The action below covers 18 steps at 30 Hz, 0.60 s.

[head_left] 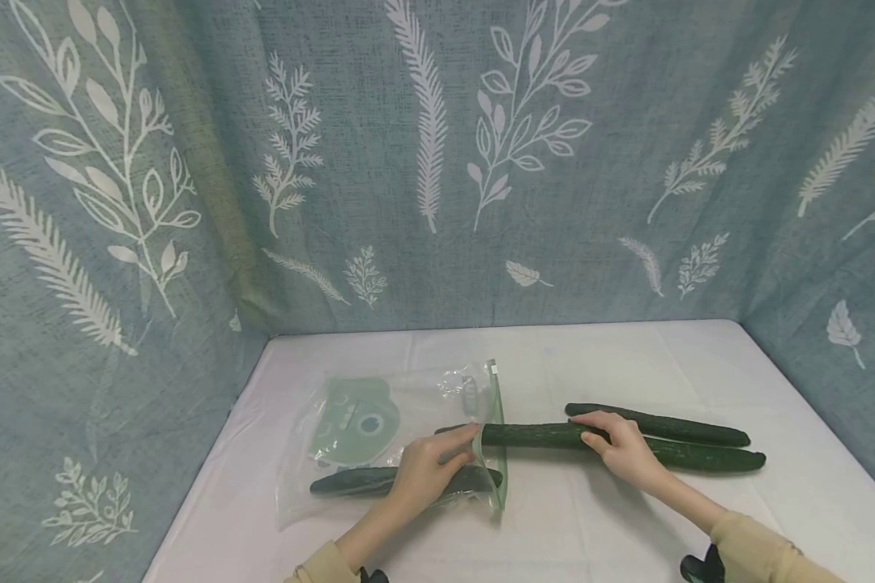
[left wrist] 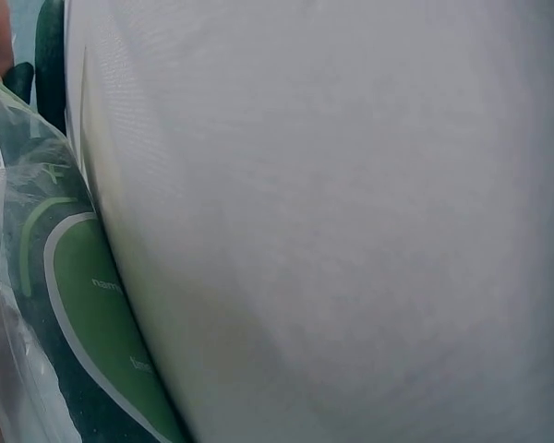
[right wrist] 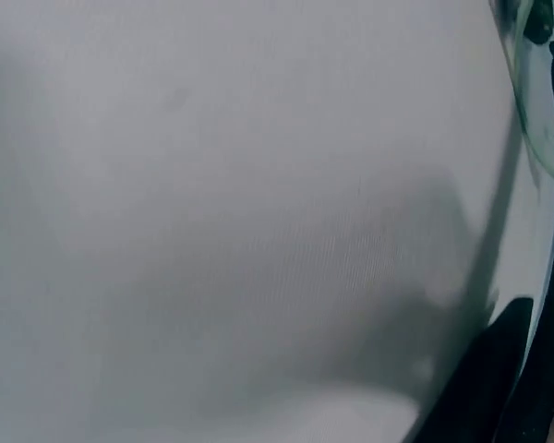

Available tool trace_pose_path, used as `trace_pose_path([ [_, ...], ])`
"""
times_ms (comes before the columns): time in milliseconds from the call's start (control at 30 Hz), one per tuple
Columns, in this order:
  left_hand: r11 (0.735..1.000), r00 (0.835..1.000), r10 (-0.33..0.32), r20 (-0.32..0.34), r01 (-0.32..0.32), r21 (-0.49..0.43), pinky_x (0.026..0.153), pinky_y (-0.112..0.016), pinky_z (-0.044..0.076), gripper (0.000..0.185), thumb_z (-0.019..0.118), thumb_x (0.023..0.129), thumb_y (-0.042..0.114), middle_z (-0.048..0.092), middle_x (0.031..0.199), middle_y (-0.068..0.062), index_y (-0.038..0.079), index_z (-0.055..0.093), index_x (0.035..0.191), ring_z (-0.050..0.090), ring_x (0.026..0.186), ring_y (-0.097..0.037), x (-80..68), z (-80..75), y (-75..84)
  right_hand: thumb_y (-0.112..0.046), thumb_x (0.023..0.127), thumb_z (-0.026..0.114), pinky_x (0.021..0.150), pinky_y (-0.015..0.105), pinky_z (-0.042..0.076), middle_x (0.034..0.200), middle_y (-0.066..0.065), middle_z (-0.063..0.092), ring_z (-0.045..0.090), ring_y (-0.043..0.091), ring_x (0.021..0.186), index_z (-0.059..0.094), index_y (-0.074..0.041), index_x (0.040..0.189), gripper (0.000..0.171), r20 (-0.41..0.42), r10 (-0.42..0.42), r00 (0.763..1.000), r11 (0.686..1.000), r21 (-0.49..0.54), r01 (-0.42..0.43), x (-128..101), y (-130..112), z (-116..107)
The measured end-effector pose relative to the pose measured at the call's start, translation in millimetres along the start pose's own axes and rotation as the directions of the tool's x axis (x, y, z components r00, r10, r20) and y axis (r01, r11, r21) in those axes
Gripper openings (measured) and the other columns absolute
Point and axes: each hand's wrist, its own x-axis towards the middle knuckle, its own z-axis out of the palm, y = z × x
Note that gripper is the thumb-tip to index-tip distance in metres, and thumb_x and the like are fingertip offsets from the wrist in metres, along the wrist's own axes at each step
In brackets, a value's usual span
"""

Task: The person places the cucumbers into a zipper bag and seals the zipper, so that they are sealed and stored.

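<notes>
A clear zip bag (head_left: 437,389) with a green printed patch lies flat, its green-edged mouth facing right. One cucumber (head_left: 350,481) is inside it, behind my left hand (head_left: 426,470) in the head view. The fingers of that hand pinch the bag at its mouth. My right hand (head_left: 623,449) grips a second cucumber (head_left: 532,436) near its right end; its left end is inside the bag mouth. In the left wrist view, the bag's green label (left wrist: 97,295) shows at the left edge.
Two more cucumbers lie on the right: one farther back (head_left: 685,427), one (head_left: 707,456) partly hidden by my right hand. A white cloth covers the table (head_left: 598,534). Blue-grey leaf-patterned curtains (head_left: 379,162) hang behind and at both sides.
</notes>
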Motion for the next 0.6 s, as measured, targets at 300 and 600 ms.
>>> trace_pose_path([
  [300, 1.000, 1.000, -0.020, -0.002, 0.020, 0.001, 0.087, -0.023, 0.048, 0.042, 0.067, 0.077, 0.019, 0.058, 0.118, 0.002, 0.020, 0.058, 0.118, 0.057, 0.105, -0.010, -0.4, 0.6, 1.0, -0.005, 0.081, 0.062, 0.081, 0.051, 0.043, 0.110, 0.016, 0.061, 0.055, 0.032, 0.097, 0.063, -0.003, 0.107, 0.026, -0.003, 0.008, 1.000, 1.000, 0.004, -0.008, -0.7, -9.0, 13.3],
  [600, 1.000, 1.000, 0.015, -0.017, -0.015, 0.014, 0.085, -0.023, 0.049, 0.041, 0.065, 0.078, 0.019, 0.059, 0.117, -0.002, 0.019, 0.057, 0.119, 0.059, 0.103, -0.012, -0.2, 0.0, -0.7, -0.005, 0.080, 0.063, 0.092, 0.059, 0.033, 0.112, 0.018, 0.060, 0.050, 0.038, 0.109, 0.064, -0.004, 0.107, 0.027, -0.002, 0.040, 0.999, 0.998, 0.052, -0.039, 0.9, -13.7, 26.9],
])
